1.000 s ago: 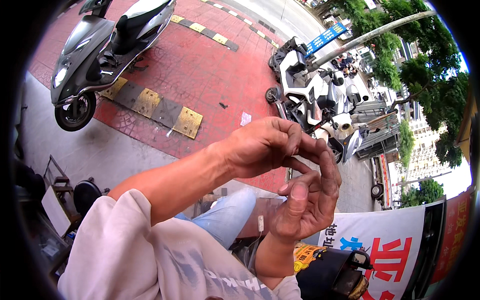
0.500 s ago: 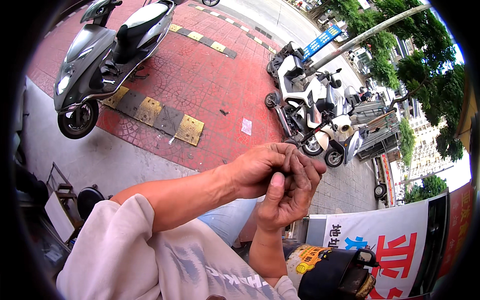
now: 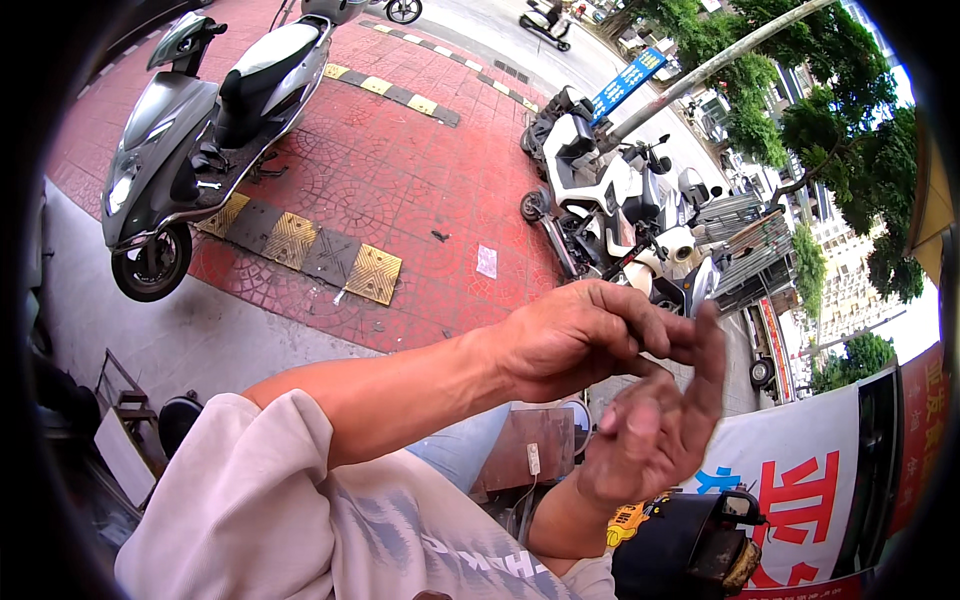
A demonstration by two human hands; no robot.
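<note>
My two bare hands meet in front of my chest, with dark smudges on the fingers. My left hand (image 3: 568, 340) comes in from the left, its fingers bent and close together, tips against the fingers of my right hand (image 3: 660, 430). Whatever those left fingers may pinch is hidden. The right hand is turned palm toward me, partly smeared by motion. One of its fingers points up and the others stand apart; no object shows in its palm.
A grey scooter (image 3: 165, 150) stands at the left beside yellow-black ramp blocks (image 3: 290, 240). White scooters (image 3: 610, 190) are parked beyond my hands on red paving (image 3: 420, 180). Lower right are a black cylindrical container (image 3: 670, 550) and a white banner (image 3: 800, 480). A folding chair (image 3: 125, 420) stands lower left.
The hands, pressed together before, have shifted right and partly separated. The right hand's fingers have spread, with one now raised. A scooter with a rider has appeared on the road.
</note>
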